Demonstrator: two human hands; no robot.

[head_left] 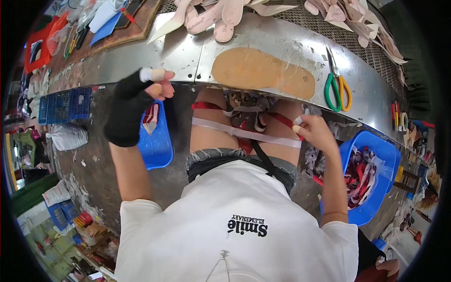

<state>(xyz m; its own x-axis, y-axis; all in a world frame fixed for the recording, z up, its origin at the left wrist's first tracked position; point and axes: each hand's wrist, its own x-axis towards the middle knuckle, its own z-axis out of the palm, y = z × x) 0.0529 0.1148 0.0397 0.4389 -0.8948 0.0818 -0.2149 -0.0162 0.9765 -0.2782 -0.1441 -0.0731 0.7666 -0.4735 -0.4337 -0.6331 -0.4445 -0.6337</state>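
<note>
My left hand [159,84], in a black fingerless glove with white tape round one finger, is raised near the bench's front edge. Its fingers are loosely bent and I see nothing between them. A pale, shiny strip [244,133] lies across my thighs. Behind it, a red strip [281,119] crosses the right thigh. Over that thigh's outer side my right hand [310,130] pinches with taped fingertips at the strips' right ends; which strip it grips is hard to make out. A tan sole-shaped board [263,73] lies on the metal bench edge [188,61].
Scissors [336,84] with green and yellow handles rest right of the board. Pale shoe parts [223,19] are piled at the back. Blue bins stand either side of my legs: one [157,145] at left, another [364,141] at right holding red and white strips [361,181].
</note>
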